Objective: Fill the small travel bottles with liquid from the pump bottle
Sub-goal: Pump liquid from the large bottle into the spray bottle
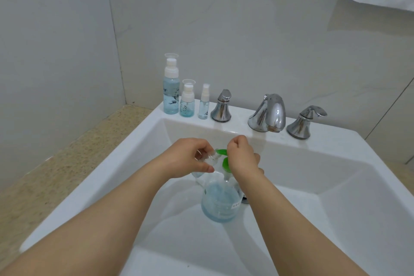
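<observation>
Both hands are over the sink [336,148] basin, close together, toward its back wall.
- Left hand [190,158] pinches 1 small clear travel bottle [207,159], tilted, mouth toward the green pump head [221,152].
- Right hand [243,157] is curled in a fist on top of that pump head. It looks like a press, but I can't confirm the stroke.
- Pump bottle [220,201] stands on the basin floor, mid-basin, just beside the drain [245,199], partly full of pale blue liquid.
- 3 more travel bottles sit in a row on the back-left corner of the sink rim: tall bottle [171,96], mid bottle [187,105], slim spray bottle [203,107]. All 3 are capped with blue liquid inside, so I judge them done.

Handling:
- The held bottle looks light, thin-walled and probably squashy, and slick if wet. Grip it mid-body and keep the neck free under the nozzle.
- The pump bottle looks rigid and wide-based; can't tell whether it's glass or plastic. On smooth porcelain it may skate, so press straight down.

Writing:
- The pump bottle has a white label with small print, unreadable.
- The tall and mid bottles carry dark printed marks, also unreadable.
- No brand is legible.

Chrome faucet [267,112] sits on the back rim.
</observation>
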A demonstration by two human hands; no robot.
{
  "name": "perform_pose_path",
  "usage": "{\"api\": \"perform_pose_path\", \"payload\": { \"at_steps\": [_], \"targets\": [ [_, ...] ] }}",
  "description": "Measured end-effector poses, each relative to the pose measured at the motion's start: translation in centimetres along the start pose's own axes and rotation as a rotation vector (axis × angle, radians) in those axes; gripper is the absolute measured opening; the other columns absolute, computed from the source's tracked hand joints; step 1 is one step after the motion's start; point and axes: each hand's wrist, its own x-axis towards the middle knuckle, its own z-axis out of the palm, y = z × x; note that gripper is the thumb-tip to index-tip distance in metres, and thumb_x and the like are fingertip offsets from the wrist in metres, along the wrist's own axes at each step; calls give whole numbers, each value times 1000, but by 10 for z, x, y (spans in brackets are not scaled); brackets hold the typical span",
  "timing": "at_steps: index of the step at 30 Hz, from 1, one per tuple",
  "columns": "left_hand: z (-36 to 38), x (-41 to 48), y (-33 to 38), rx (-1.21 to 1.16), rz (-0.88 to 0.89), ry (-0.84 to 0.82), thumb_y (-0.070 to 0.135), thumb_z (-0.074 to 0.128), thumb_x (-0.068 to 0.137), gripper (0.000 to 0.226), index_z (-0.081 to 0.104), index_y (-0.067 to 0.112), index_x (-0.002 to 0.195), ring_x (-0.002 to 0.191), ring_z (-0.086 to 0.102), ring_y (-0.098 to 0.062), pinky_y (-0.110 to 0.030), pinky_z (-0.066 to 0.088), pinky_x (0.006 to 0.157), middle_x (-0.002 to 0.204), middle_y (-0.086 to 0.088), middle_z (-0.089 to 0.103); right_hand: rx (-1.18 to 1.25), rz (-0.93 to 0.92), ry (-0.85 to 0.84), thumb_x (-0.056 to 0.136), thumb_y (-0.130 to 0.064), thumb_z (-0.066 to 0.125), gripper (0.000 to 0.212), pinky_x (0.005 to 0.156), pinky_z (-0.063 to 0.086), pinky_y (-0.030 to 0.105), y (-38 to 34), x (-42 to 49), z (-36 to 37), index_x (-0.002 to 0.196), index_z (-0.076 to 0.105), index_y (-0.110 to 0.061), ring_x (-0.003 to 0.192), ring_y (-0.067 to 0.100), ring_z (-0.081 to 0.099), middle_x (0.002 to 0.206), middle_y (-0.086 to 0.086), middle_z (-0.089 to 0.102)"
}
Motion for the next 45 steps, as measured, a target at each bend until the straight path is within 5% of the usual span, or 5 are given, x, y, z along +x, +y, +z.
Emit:
{"api": "perform_pose_path", "payload": {
  "at_steps": [7, 20, 25, 33, 45],
  "targets": [
    [-5, 1, 4, 36, 37, 66, 23, 76, 72, 29, 57, 28, 92, 92, 56, -14, -6, 38, 67, 97, 2, 58, 143, -41, 47, 90, -17, 31, 19, 101, 38, 50, -6, 2, -2, 76, 41, -25, 110, 28, 45, 79, -9, 41],
    [-7, -3, 5, 135, 41, 65, 24, 76, 71, 37, 64, 19, 106, 85, 52, -9, -3, 35, 64, 94, 6, 54, 58, -14, 31, 92, -15, 24, 25, 97, 31, 43, 1, 1, 3, 87, 45, -26, 100, 22, 33, 100, -1, 50],
    [-6, -3, 6, 107, 37, 88, 24, 77, 70, 38, 64, 20, 105, 86, 53, -10, -11, 39, 68, 94, 6, 55, 153, -50, 27, 93, -19, 29, 18, 102, 35, 50, -2, 0, 0, 83, 44, -23, 103, 26, 39, 76, -8, 41],
    [-6, -1, 10, 52, 44, 140, 23, 78, 68, 37, 66, 20, 103, 86, 53, -9, -8, 39, 70, 94, 5, 58, 417, -26, -171, 89, -14, 49, 15, 58, 36, 26, -1, 5, -11, 76, 56, -15, 70, 19, 47, 81, 4, 54],
    [-4, -3, 7, 88, 24, 97, 23, 78, 69, 38, 65, 20, 105, 86, 52, -8, -2, 35, 68, 94, 5, 55, 300, -22, -65, 89, -21, 39, 19, 90, 42, 43, 9, 6, 4, 73, 48, -26, 112, 31, 49, 82, 2, 51]
  ]
}}
